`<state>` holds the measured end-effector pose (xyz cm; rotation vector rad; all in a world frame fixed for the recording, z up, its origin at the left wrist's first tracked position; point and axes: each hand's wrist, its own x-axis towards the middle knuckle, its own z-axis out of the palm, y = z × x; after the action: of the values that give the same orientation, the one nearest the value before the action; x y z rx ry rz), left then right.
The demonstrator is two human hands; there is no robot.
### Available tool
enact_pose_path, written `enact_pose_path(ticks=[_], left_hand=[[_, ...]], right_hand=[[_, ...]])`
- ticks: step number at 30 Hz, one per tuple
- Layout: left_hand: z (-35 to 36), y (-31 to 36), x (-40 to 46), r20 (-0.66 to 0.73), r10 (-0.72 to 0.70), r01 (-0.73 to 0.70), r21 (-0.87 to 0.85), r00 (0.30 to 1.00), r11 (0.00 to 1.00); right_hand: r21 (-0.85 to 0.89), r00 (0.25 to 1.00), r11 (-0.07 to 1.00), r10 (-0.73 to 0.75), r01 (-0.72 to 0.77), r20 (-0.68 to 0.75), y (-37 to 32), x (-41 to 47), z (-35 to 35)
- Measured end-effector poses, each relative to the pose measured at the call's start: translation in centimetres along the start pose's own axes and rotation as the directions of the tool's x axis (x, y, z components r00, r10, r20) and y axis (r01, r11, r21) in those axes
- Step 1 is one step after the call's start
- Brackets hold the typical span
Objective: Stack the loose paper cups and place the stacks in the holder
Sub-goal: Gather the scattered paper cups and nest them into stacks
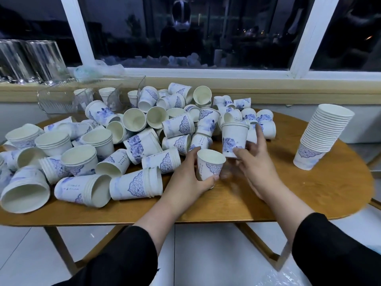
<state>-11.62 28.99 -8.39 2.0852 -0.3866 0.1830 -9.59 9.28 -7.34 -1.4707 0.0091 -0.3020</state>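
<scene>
Two hands work at the near edge of the wooden table (288, 195), both arms in black sleeves (338, 250). The left hand (185, 174) grips a single upright cup (210, 166), fingers and thumb curled round its wall. Just beside it, the right hand (253, 162) holds a short stack of cups (235, 139), upright and a little higher, with fingers wrapped round its side. Behind and to the left, a heap of loose cups (123, 141) lies tumbled across the table, some nested in small groups, many on their sides. Well apart at the right stands a tall leaning stack (321, 139). At the far left edge sits a clear plastic holder (61, 100), with a few cups inside, below the dark window (185, 34).
</scene>
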Motion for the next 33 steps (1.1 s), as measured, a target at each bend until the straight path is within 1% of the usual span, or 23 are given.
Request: enact_pose_path(ticks=[2, 4, 6, 12, 15, 18, 21, 24, 26, 28, 30, 33], left_hand=[[0.0, 0.0, 0.0, 0.005, 0.007, -0.007, 0.006, 1.000, 1.000], [0.0, -0.1, -0.1, 0.005, 0.016, -0.016, 0.012, 1.000, 1.000], [0.0, -0.2, -0.1, 0.008, 0.016, -0.016, 0.012, 1.000, 1.000], [0.0, -0.2, -0.1, -0.007, 0.016, -0.016, -0.038, 1.000, 0.999], [-0.1, -0.4, -0.1, -0.027, 0.001, -0.004, -0.085, 1.000, 0.996], [0.0, -0.6, 0.1, -0.045, 0.003, -0.007, -0.094, 0.999, 0.996], [0.1, -0.7, 0.3, -0.046, 0.004, -0.008, -0.096, 0.999, 0.995], [0.1, -0.9, 0.3, -0.046, -0.003, -0.001, -0.101, 0.999, 0.995], [0.2, -1.1, 0.4, -0.051, -0.013, 0.006, -0.119, 0.999, 0.993], [0.2, -1.2, 0.4, -0.054, -0.028, 0.020, -0.144, 0.998, 0.989], [0.1, -1.0, 0.3, -0.059, -0.030, 0.020, -0.156, 0.998, 0.988], [-0.2, -0.5, 0.0, -0.060, 0.005, -0.014, -0.149, 0.998, 0.989]], right_hand=[[0.000, 0.997, 0.999, -0.052, 0.052, 0.052, -1.7, -0.1, 0.2], [-0.110, 0.987, 0.986, -0.112, 0.125, 0.111, -3.6, -0.2, 0.6], [-0.183, 0.970, 0.963, -0.167, 0.199, 0.175, -5.0, -0.4, 1.2], [-0.343, 0.940, 0.882, -0.256, 0.322, 0.225, -5.2, -2.2, 3.2], [-0.352, 0.946, 0.884, -0.244, 0.308, 0.215, -3.6, -2.8, 3.6], [-0.404, 0.952, 0.862, -0.258, 0.305, 0.166, -2.0, -3.0, 3.5], [-0.420, 0.957, 0.861, -0.248, 0.288, 0.148, -1.5, -3.3, 3.4], [-0.437, 0.947, 0.842, -0.301, 0.317, 0.108, -2.2, -3.3, 3.5], [-0.492, 0.929, 0.788, -0.326, 0.370, 0.176, -2.9, -3.1, 3.5], [-0.551, 0.914, 0.731, -0.287, 0.403, 0.288, -3.1, -3.1, 3.5], [-0.557, 0.916, 0.740, -0.210, 0.377, 0.340, -3.0, -3.2, 3.5], [-0.502, 0.931, 0.799, -0.189, 0.330, 0.312, -3.1, -3.6, 3.5]])
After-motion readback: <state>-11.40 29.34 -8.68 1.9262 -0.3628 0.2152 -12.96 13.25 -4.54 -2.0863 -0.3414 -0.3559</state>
